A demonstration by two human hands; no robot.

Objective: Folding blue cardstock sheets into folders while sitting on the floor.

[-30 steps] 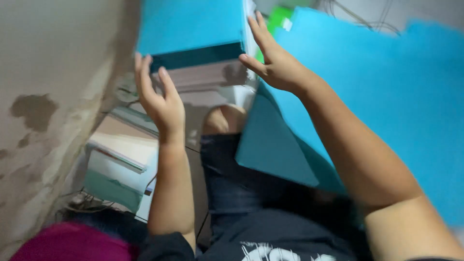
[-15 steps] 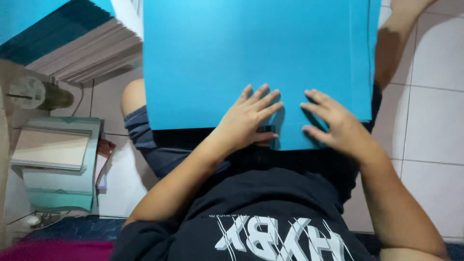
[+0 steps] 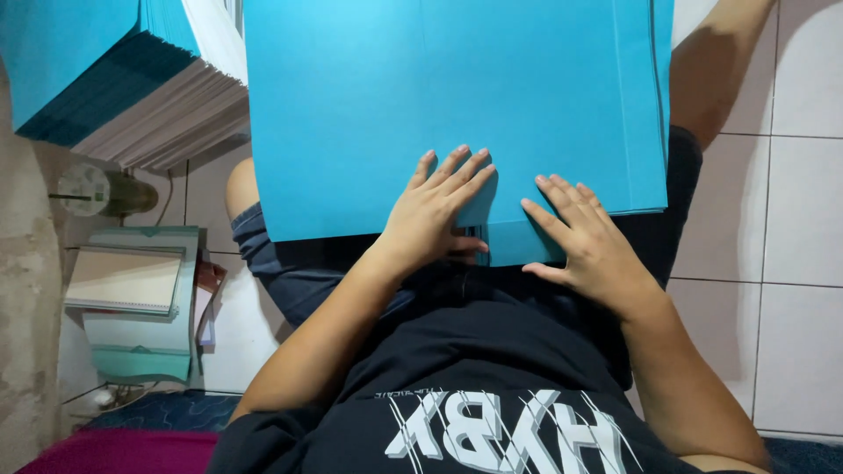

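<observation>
Two hands lie flat, fingers spread, on a big blue paper sheet (image 3: 439,114) that rests across the person's lap. In the head view, the left hand (image 3: 435,215) presses near the sheet's lower edge, gripping nothing; the right hand (image 3: 588,246) lies just beside it, palm down, also gripping nothing. A stack of blue sheets (image 3: 114,79) sits at upper left, above a notebook (image 3: 123,281) on the tiled floor (image 3: 790,219).

Blue paper sheet (image 3: 457,96) – matt, smooth; floor tiles (image 3: 790,219) – glossy; wall (image 3: 22,351) – rough plaster.
</observation>
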